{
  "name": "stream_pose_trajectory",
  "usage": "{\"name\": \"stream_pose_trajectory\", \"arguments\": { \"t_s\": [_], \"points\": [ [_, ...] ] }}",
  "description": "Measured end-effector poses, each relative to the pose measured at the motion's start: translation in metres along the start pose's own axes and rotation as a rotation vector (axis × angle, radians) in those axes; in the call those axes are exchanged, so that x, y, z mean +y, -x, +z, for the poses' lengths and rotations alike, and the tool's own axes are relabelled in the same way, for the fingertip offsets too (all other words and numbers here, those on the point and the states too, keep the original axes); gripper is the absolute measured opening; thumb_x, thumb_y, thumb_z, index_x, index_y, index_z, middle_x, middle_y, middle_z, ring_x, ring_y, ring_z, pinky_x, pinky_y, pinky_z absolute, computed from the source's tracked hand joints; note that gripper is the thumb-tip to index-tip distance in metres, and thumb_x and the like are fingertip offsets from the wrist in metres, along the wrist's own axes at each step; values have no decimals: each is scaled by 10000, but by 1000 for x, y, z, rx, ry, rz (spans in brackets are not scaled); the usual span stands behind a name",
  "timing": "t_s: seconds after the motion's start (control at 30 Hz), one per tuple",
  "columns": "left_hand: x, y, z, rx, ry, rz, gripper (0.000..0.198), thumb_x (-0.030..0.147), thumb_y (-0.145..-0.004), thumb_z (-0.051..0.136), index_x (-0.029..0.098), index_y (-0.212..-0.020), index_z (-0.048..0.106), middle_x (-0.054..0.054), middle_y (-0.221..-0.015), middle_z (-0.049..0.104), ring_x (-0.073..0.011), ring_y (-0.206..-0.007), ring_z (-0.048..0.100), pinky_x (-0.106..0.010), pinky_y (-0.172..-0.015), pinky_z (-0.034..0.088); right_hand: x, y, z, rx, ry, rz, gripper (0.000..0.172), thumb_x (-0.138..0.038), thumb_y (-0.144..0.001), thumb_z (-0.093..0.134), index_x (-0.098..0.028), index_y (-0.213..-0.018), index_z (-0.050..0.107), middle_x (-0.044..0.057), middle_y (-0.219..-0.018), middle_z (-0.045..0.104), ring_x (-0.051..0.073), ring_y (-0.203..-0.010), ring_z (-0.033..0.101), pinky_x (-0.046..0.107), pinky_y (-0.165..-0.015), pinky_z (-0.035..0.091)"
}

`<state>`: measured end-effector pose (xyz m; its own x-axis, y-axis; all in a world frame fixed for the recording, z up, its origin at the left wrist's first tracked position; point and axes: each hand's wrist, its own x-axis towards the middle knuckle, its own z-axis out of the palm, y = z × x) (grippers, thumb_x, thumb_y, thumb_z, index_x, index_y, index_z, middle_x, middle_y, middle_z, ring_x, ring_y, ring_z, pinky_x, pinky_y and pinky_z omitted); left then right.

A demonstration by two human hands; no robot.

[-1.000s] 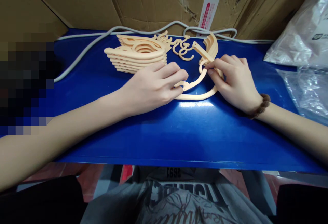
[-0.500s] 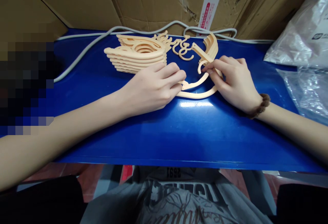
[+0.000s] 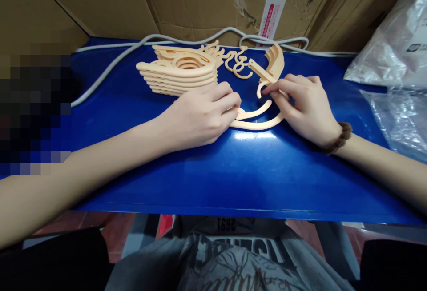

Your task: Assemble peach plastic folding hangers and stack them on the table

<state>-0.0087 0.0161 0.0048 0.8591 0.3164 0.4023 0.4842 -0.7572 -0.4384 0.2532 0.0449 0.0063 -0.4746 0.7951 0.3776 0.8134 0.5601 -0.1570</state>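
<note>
A cream plastic clothes hanger (image 3: 258,125) with curved arms lies between my hands, low over the blue table. My left hand (image 3: 207,115) is closed, pinching the hanger's left end, which the fingers partly hide. The thumb and forefinger of my right hand (image 3: 303,109) are pinched at the right side of the hanger, beside a small cream hook (image 3: 260,90). How the hook joins the hanger is hidden by those fingers. A shorter curved arm (image 3: 256,111) points toward the right hand, its free end apart from the fingertips.
Behind my left hand stands a stack of cream hanger parts (image 3: 176,77). Several loose hooks (image 3: 242,64) and another stack of curved pieces (image 3: 275,62) lie at the back. A grey cable (image 3: 123,55) runs before cardboard boxes (image 3: 200,2). Clear plastic bags (image 3: 390,55) sit at right.
The short curved arm's free end has dropped slightly, widening its gap from my right fingertips. Both hands have hardly moved and keep their pinch.
</note>
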Motion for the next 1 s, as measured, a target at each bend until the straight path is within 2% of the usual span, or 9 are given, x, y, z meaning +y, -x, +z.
{"name": "stream_pose_trajectory", "arguments": {
  "t_s": [0.1, 0.23, 0.43, 0.73, 1.0],
  "points": [
    [0, 1, 1, -25, 60, -21, 361, 147, -1056, 387, 113, -976, 737, -133, -1080, 732, -260, -965, 669, -425, -800, 573, 1, 0, 0, 0, 0, -4, 297, -265, -998, 456, -258, -1079, 742, 76, -952, 731, 278, -857, 642, 469, -902, 398],
    [0, 0, 0, -27, -13, 0, 330, 150, -1049, 406, 125, -951, 720, -119, -1060, 737, -248, -948, 675, -398, -785, 577, 2, 0, 2, 5, 1, -13, 302, -270, -996, 449, -261, -1076, 740, 74, -924, 721, 278, -840, 635, 466, -888, 401],
    [2, -1, -1, 36, -68, 33, 252, 142, -1038, 466, 112, -926, 690, -102, -1029, 751, -242, -896, 686, -361, -750, 574, 2, 0, 2, 1, -6, -8, 302, -264, -995, 455, -246, -1084, 743, 82, -936, 720, 276, -850, 638, 463, -896, 398],
    [1, -2, -4, 66, -66, 43, 164, 153, -1009, 527, 134, -949, 679, -83, -1014, 768, -232, -891, 696, -346, -750, 590, 3, 0, 3, -8, -10, -12, 290, -271, -991, 461, -258, -1070, 740, 82, -934, 728, 292, -873, 649, 468, -895, 399],
    [2, -1, 1, 32, 10, 14, 231, 131, -999, 447, 106, -987, 676, -107, -1022, 750, -271, -934, 707, -377, -785, 586, 2, 0, 2, -29, -21, -22, 308, -276, -1001, 458, -235, -1081, 753, 85, -930, 725, 284, -880, 651, 450, -900, 385]
  ]
}}
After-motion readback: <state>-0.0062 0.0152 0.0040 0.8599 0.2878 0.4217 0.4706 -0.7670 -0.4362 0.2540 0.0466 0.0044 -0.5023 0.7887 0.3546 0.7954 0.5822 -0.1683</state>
